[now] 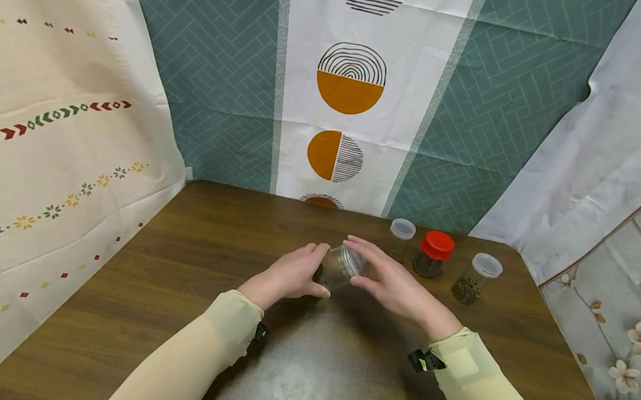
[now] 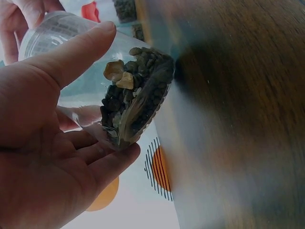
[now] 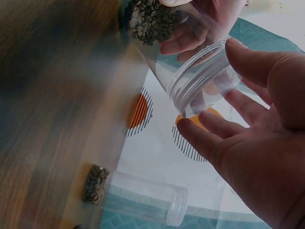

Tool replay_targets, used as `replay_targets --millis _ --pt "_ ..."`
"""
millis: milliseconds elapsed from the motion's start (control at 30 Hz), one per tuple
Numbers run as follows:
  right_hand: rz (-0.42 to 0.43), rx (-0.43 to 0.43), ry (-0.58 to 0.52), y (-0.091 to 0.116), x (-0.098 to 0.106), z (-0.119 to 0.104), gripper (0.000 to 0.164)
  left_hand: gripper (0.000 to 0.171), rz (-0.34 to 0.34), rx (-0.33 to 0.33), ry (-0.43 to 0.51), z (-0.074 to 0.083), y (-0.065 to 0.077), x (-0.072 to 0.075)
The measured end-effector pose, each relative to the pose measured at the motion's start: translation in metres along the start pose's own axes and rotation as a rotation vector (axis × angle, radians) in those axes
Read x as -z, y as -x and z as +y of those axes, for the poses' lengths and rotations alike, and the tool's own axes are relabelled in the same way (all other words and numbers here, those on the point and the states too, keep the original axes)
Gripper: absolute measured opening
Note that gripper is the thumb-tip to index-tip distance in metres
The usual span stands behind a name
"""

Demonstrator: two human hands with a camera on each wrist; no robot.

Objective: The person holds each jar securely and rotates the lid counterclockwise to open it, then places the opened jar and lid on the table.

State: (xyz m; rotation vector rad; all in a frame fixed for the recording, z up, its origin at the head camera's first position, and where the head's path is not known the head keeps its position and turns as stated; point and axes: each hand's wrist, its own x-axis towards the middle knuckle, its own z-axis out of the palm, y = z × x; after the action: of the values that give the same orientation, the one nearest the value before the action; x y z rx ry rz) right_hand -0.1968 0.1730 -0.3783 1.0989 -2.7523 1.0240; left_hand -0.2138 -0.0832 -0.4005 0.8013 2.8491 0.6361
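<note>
A clear plastic jar (image 1: 334, 275) is held tilted over the middle of the table, its base toward the left. Small dark pebbles (image 2: 136, 95) and a couple of tan ones lie heaped at its bottom end. My left hand (image 1: 292, 272) grips the jar's body near the base, thumb on one side and fingers on the other. With thumb and fingertips spread around its rim, my right hand (image 1: 390, 281) holds the jar's clear ridged lid (image 3: 205, 78). The lid is on the jar's mouth.
To the right stand three smaller jars with dark contents: a clear-lidded jar (image 1: 402, 230) partly behind the right hand, a red-lidded jar (image 1: 433, 254), and another clear-lidded jar (image 1: 476, 278). The wooden table (image 1: 179, 277) backs onto a patterned curtain (image 1: 221, 92).
</note>
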Motion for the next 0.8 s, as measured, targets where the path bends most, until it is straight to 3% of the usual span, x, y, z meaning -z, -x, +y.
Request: replay_targets --millis 233,467,633,800 --pt "0.014 -0.012 -0.048 0.0 -0.002 0.0 0.079 0.095 0.003 -0.004 0.007 -0.001 0.0 -0.002" --pt "0.072 -0.105 0.047 -0.009 -0.003 -0.005 0.079 0.094 0.01 0.001 0.012 -0.001 0.0 -0.003" --pt "0.056 -0.183 0.084 -0.012 -0.003 -0.008 0.076 0.093 0.008 0.001 0.007 -0.001 0.001 -0.003" --pt "0.041 -0.199 0.081 -0.012 -0.001 -0.009 0.076 0.09 0.019 -0.006 0.016 -0.001 0.001 -0.003"
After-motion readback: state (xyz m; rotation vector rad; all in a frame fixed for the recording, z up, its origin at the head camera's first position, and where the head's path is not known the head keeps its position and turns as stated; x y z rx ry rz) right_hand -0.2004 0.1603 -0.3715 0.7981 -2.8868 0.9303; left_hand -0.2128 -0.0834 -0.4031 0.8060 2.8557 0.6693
